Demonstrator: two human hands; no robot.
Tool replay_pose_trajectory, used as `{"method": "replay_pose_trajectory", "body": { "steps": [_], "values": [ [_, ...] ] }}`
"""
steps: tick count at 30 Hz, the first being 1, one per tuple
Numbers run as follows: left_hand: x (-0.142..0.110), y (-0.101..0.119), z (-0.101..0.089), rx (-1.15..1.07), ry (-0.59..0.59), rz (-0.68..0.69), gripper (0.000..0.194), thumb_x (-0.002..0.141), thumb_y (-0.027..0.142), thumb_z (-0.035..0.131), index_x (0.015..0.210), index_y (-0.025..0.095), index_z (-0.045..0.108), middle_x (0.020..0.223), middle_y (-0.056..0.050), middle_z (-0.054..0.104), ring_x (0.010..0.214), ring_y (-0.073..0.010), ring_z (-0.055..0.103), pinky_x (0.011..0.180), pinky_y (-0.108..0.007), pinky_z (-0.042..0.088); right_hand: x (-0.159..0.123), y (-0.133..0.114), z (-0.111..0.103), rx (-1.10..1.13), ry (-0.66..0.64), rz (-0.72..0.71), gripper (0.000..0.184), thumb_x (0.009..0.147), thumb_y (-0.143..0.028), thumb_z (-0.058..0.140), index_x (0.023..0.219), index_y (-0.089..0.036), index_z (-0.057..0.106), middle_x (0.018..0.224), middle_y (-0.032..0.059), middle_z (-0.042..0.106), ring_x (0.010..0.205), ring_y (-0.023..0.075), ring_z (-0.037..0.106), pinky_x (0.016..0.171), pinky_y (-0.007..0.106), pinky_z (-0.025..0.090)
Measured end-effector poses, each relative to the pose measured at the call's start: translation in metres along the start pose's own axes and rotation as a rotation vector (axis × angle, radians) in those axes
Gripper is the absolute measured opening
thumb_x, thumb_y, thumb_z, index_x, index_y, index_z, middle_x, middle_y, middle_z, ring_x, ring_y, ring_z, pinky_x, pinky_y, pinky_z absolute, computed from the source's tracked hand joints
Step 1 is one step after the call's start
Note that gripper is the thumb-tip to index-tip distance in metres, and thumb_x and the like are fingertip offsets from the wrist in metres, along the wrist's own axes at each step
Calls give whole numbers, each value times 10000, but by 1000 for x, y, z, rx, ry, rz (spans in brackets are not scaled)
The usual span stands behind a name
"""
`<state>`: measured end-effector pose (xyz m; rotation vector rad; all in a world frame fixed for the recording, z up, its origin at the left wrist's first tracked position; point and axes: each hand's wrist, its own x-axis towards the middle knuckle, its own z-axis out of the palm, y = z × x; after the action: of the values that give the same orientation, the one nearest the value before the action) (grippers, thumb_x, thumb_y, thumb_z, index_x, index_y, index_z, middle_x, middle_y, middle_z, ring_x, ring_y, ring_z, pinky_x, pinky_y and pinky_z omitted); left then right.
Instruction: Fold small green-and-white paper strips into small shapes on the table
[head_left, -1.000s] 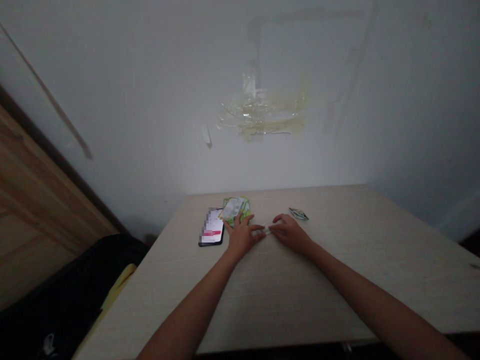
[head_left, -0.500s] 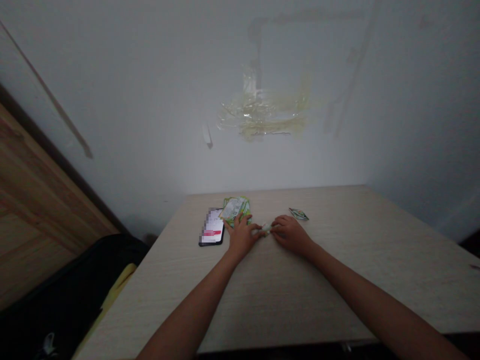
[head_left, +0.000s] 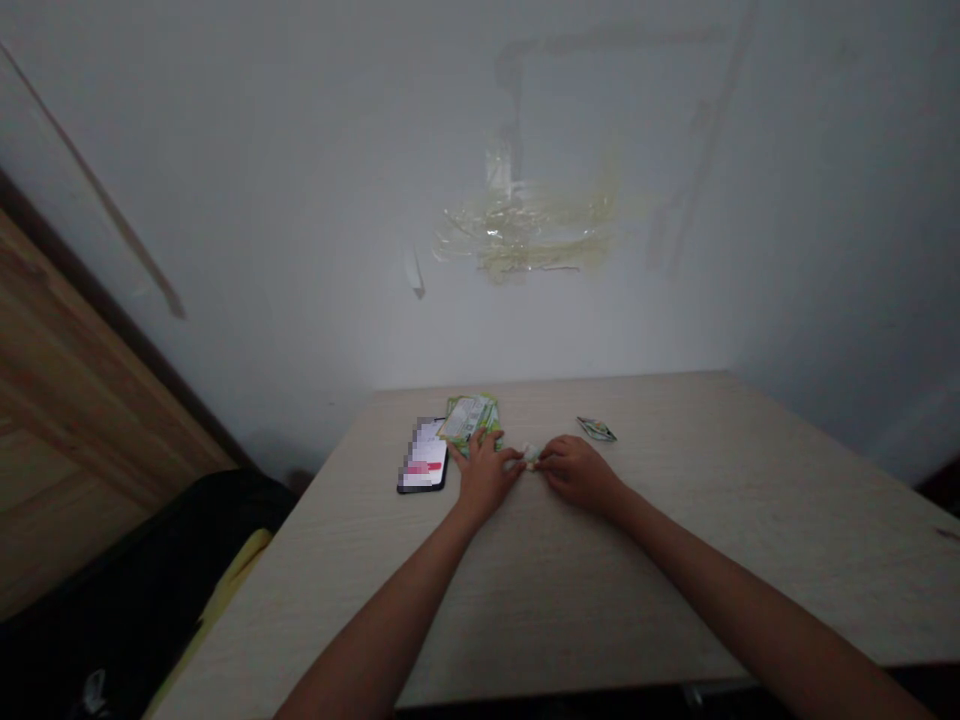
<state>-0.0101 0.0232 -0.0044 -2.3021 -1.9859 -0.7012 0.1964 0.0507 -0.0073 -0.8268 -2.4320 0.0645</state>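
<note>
Between my two hands, just above the table, is a small pale piece [head_left: 531,460], whitish and partly see-through; its kind is too small to make out. My left hand [head_left: 484,470] pinches its left side with thumb and forefinger, the other fingers spread toward the green-and-white packets [head_left: 471,415]. From the other side my right hand [head_left: 577,472] grips it with bent fingers, which hide part of it. A phone [head_left: 425,458] with a lit screen lies left of my left hand, its upper right edge by the packets.
A small folded green packet [head_left: 597,429] lies beyond my right hand. The light wooden table [head_left: 660,620] meets a wall [head_left: 315,200] with old tape [head_left: 525,235] on it. At the left, below the table edge, are a black bag [head_left: 150,580] and yellow cloth [head_left: 232,575].
My right hand has shifted very slightly, and a little more of the pale piece shows between the fingers. My left hand, the phone and the packets stay put.
</note>
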Motion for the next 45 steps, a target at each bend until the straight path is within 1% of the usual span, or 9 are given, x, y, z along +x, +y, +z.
{"method": "replay_pose_trajectory", "body": {
  "steps": [5,9,14,18,21,28,34,40,45],
  "values": [
    [0,-1,1,-15,4,5,207,830,479,629,999,408,726,1381,-6,529,1390,-324,289,1085,-720,-15,-1,2,-1,-16,-6,-30,274,817,-147,600,1041,-230,734,998,90,690,971,215,599,903,384,453],
    [-1,-1,1,-21,8,4,203,839,480,615,994,412,726,1380,-4,533,1385,-320,297,1080,-724,-5,-2,2,-1,-45,5,-41,274,800,-144,618,1024,-241,744,1038,101,680,1053,243,581,934,414,447],
    [-2,0,0,-28,-15,29,228,843,485,608,1045,446,707,1394,-3,520,1393,-326,282,1075,-732,-8,-2,0,1,-36,-4,-46,296,813,-133,597,1043,-258,736,1058,77,692,1160,259,533,971,442,439],
    [-3,1,-1,-20,-40,27,203,848,483,604,1020,474,713,1404,5,512,1393,-324,284,1081,-725,-14,-2,-1,3,38,-9,-27,308,830,-108,558,1051,-233,733,1055,72,711,1049,213,604,948,393,466],
    [-5,1,-3,12,-47,62,211,855,485,589,1029,481,709,1416,11,506,1392,-331,286,1084,-726,-14,-1,-2,3,73,-26,-1,301,841,-119,549,1056,-218,735,1043,75,720,982,191,635,929,359,479],
    [-9,7,-13,138,-58,83,241,870,524,532,1037,494,704,1418,13,518,1405,-351,270,1074,-724,-93,-3,-3,1,46,-46,38,287,858,-158,556,1066,-244,734,1069,59,720,996,188,643,943,359,473],
    [-11,10,-17,182,-15,137,277,896,504,481,1035,460,717,1401,-12,540,1404,-363,287,1055,-732,-140,-3,-1,3,33,-72,39,302,857,-165,548,1081,-258,728,1075,49,715,984,184,641,938,357,468],
    [-10,9,-17,183,-17,123,271,880,494,504,1055,466,709,1386,-21,557,1411,-387,271,1039,-745,-148,-2,0,3,24,-82,40,301,862,-176,545,1091,-249,726,1072,54,712,978,188,630,909,344,473],
    [-8,7,-18,178,-41,83,257,872,509,514,1037,481,709,1402,4,547,1427,-375,241,1039,-738,-158,-2,1,4,18,-84,47,307,847,-164,550,1078,-251,732,1101,48,708,978,195,631,919,355,468]
  ]
}}
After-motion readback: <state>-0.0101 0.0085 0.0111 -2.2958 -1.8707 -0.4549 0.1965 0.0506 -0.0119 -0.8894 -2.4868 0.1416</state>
